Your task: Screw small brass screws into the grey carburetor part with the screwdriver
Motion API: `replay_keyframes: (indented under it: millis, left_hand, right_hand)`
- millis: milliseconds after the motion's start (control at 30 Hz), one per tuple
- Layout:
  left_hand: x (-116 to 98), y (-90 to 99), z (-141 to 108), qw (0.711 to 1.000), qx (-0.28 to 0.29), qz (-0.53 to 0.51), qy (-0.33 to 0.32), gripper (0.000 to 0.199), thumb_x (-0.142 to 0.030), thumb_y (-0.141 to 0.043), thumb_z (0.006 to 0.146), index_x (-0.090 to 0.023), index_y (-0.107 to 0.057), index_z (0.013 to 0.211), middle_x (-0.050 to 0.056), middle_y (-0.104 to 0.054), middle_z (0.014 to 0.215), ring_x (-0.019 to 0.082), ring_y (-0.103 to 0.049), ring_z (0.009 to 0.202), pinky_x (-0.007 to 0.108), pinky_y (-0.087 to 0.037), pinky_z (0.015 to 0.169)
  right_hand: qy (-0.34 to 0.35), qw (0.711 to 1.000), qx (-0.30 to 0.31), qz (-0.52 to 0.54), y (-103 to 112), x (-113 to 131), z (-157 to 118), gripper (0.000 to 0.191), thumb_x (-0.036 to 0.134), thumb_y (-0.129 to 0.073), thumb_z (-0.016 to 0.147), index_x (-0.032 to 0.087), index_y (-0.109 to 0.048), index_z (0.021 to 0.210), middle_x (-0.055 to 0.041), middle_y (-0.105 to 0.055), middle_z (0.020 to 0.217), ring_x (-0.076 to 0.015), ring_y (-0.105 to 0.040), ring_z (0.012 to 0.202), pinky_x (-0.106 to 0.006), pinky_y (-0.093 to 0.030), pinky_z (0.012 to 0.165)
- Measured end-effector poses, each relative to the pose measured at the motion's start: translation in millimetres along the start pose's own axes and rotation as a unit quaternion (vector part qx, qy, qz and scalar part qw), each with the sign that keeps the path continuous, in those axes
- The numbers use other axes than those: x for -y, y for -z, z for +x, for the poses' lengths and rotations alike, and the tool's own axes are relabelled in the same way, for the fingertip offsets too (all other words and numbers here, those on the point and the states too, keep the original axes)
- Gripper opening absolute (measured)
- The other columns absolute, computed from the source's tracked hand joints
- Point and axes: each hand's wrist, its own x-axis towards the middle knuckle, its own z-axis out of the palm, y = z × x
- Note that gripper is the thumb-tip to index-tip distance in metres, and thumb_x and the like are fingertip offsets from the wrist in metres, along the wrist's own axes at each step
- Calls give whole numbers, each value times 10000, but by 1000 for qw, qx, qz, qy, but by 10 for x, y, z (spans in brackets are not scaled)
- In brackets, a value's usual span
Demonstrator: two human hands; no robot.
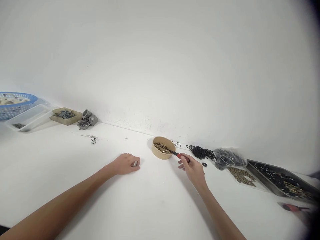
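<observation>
**Brass screws in the bowl, screwdriver tip among them**

Brass-coloured small screws point(160, 147) fill the bottom of a round tan bowl point(160, 154) that stands on the white table point(150, 200), close to the wall. The right hand point(193, 168) holds a screwdriver point(172, 152) with a red and black handle: thumb and fingers are pinched closed around the handle's rear end, and the dark shaft slants up and to the left over the bowl's rim, with its tip down among the screws. The hand itself stays outside the bowl, just to its right, and the wrist is raised off the table.

The left hand point(126, 164) rests on the table to the left of the bowl, apart from it. Its fingers are curled loosely inward, nearly closed, and a small pale metallic piece point(135, 163) shows between the fingertips and thumb; what it is cannot be told.

Behind the right hand lies a tangle of black rubber rings point(200, 152), with a single small black ring point(204, 164) near the knuckles. Further right sit a clear bag of dark parts point(228, 158), a loose heap of brass screws point(241, 175) and a dark metal tray point(252, 165). At far left are a blue basket point(15, 108), a clear tray point(30, 118), a beige tray point(66, 120) and grey cast metal parts point(87, 119).
</observation>
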Motion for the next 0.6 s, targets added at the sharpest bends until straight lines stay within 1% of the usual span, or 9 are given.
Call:
replay_keyframes:
  millis: [67,100,267,367,467,600]
  left_hand:
    - [-8,3,0,1000,-1,1,2,164,-382,-497,893,-257,-584,833,-47,-641,711,146,-581,738,253,-373,681]
    - [-12,5,0,1000,0,2,3,164,-382,-497,893,-256,-586,834,-46,-643,712,146,-582,737,252,-374,680]
    - [-23,9,3,1000,2,8,5,166,-377,-495,894,-253,-592,840,-42,-640,708,147,-586,741,253,-381,682]
    - [-21,6,4,1000,2,6,4,168,-380,-493,892,-253,-594,846,-38,-640,712,151,-592,758,255,-383,685]
    - [-17,1,2,1000,0,5,5,175,-386,-489,893,-254,-591,842,-38,-639,709,152,-590,758,259,-385,689]
    - [-20,1,-1,1000,-3,6,6,174,-391,-491,892,-258,-591,840,-41,-640,712,152,-588,757,257,-383,691]
  right_hand:
    - [3,1000,1,-15,-11,11,-26,554,645,-609,792,165,-703,1053,-63,-719,735,-184,-664,548,-309,-560,536]
    - [9,1000,-1,-18,-22,19,-42,552,641,-610,795,173,-698,1073,-59,-724,747,-187,-669,559,-312,-563,546]
    - [69,996,-10,-50,-83,66,-111,510,620,-596,814,215,-675,1115,-76,-747,957,-219,-708,663,-315,-572,546]
    - [85,993,-12,-79,-83,83,-125,483,599,-587,829,225,-664,1125,-69,-748,960,-226,-715,690,-311,-573,544]
    - [72,995,-11,-74,-69,93,-122,465,587,-591,830,233,-657,1124,-63,-742,981,-226,-721,707,-301,-572,541]
    - [19,1000,-16,5,-64,115,-106,493,593,-636,791,220,-644,1112,-85,-729,1040,-227,-726,709,-287,-573,527]
